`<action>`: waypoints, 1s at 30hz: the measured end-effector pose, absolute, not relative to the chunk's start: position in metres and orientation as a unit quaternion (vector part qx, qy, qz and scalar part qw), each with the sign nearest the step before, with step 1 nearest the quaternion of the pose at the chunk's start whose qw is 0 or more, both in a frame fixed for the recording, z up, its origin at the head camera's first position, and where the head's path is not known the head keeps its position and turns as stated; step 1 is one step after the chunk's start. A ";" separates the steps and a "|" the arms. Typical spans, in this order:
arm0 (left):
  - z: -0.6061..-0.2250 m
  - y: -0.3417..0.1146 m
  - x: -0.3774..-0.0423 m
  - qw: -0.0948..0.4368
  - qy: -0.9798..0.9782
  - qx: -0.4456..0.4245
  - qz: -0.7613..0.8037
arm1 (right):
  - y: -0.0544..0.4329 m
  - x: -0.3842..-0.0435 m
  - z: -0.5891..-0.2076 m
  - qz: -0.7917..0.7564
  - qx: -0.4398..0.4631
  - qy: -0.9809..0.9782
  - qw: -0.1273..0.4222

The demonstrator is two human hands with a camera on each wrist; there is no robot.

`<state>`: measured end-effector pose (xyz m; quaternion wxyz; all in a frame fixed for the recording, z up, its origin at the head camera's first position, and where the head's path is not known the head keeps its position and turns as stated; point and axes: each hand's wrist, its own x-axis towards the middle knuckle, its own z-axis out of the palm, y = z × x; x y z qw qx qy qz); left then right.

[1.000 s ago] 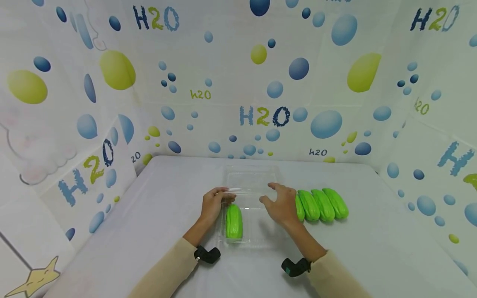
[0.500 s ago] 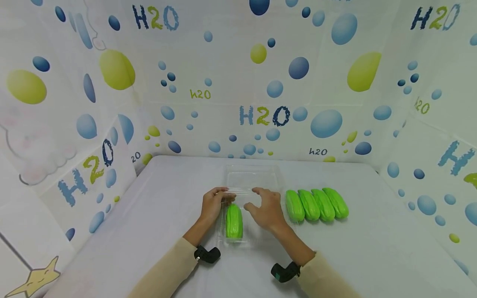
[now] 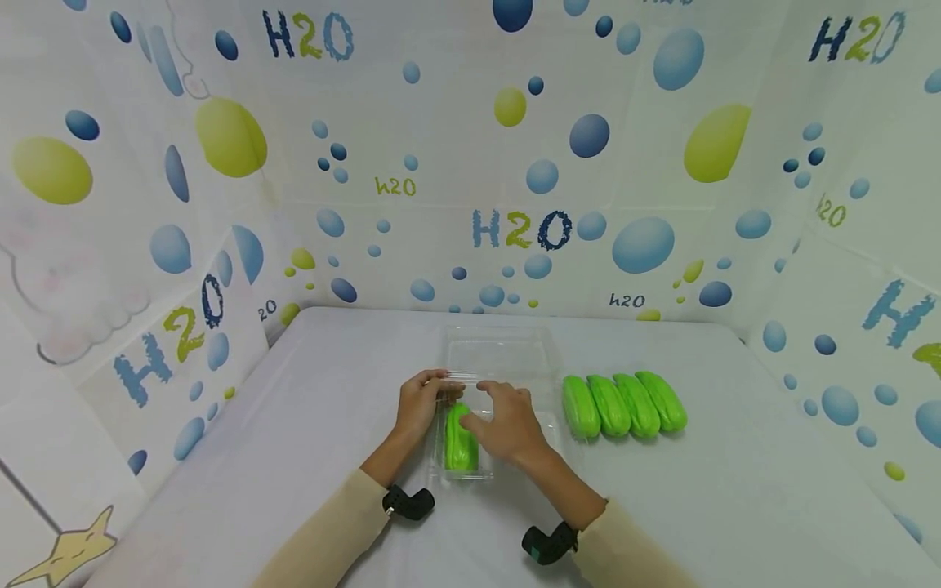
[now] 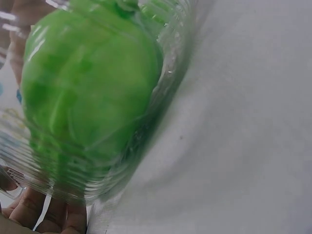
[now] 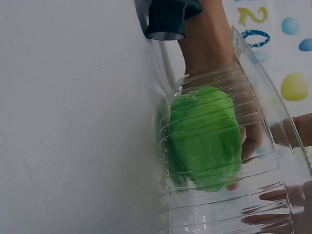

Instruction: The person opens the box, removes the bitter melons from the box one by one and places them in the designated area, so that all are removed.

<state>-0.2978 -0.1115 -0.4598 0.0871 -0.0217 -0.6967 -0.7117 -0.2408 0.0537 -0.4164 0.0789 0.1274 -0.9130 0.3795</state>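
A clear plastic clamshell box (image 3: 547, 420) lies on the table with its lid (image 3: 496, 349) folded back to the rear. One glossy, ridged, bright green vegetable-like piece (image 3: 461, 449) lies lengthwise along the box's left side; its kind is unclear. My left hand (image 3: 421, 407) grips the box's left wall near the hinge; in the left wrist view its fingers (image 4: 30, 207) sit at the ribbed plastic. My right hand (image 3: 507, 426) is over the box, thumb and forefinger spread, the thumb overlapping the green piece. Contact cannot be told, and I see nothing in that hand.
Several similar green pieces (image 3: 625, 406) lie side by side on the white-covered table (image 3: 345, 359), right of the box. A patterned cloth backdrop (image 3: 441, 122) rises behind and at both sides. A dark camera (image 3: 550, 545) is worn on each wrist.
My right hand has moved left from beside the row of green pieces, over the box, to the green piece inside. My left hand and the box have stayed in place.
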 end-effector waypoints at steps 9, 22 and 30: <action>-0.459 -0.111 -0.299 0.080 -0.684 -0.024 -0.725 | 0.052 -0.240 -0.421 0.352 0.164 -0.921 0.021; -0.460 -0.113 -0.298 0.084 -0.698 -0.027 -0.711 | 0.045 -0.239 -0.425 0.259 0.191 -0.947 -0.005; -0.460 -0.112 -0.299 0.085 -0.697 -0.030 -0.711 | 0.044 -0.240 -0.425 0.221 0.201 -0.954 -0.017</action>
